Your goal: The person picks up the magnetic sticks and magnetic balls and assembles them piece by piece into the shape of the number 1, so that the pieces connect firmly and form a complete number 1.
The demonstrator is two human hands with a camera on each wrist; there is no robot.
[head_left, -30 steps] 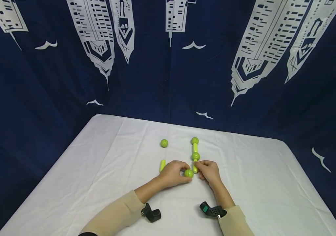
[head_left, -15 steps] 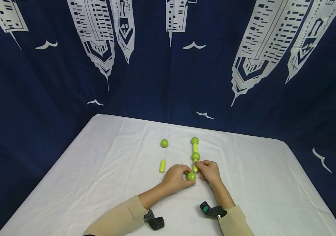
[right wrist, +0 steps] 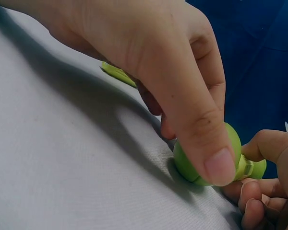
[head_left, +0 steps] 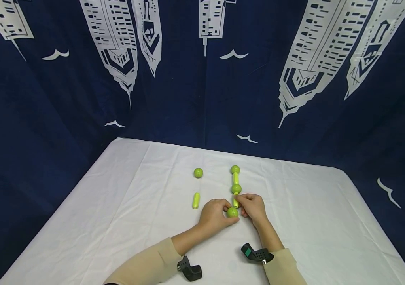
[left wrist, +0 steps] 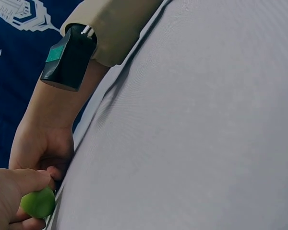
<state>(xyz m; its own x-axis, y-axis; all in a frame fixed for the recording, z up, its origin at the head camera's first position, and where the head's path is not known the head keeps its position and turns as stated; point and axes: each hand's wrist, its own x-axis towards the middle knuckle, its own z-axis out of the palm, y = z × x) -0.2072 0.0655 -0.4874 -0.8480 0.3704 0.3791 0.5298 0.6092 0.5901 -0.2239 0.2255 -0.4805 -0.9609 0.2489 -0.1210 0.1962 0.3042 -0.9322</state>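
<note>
Left hand (head_left: 214, 215) and right hand (head_left: 253, 206) work close together at the near end of the chain, both with bent fingers. The left pinches the near ball (head_left: 232, 212) between thumb and fingers, right at the chain's end; in the right wrist view its thumb lies across the ball's surface. The right, just right of the chain, grips the near rod (head_left: 236, 203) between thumb and fingers. Ball and rod meet or very nearly so; whether they are joined, I cannot tell.

Beyond the right hand's fingers the chain runs straight away from the person, lying on the white cloth (head_left: 316, 213): after the near rod comes the middle ball (head_left: 236, 188), then the far rod (head_left: 236, 178), then the far ball (head_left: 235, 169). All the balls are green, the rods a yellower green.

Left of the chain, well apart from it, lies the loose rod (head_left: 195, 200), about level with the near rod and pointing roughly the same way. The loose ball (head_left: 198, 173) sits farther off on that same side, about level with the far ball.

Nearer the person than the chain are two tan sleeves (head_left: 145, 265) and two black wrist cameras (head_left: 190, 271). Behind the chain hangs a blue curtain (head_left: 188, 103) printed with white upside-down buildings and birds.
</note>
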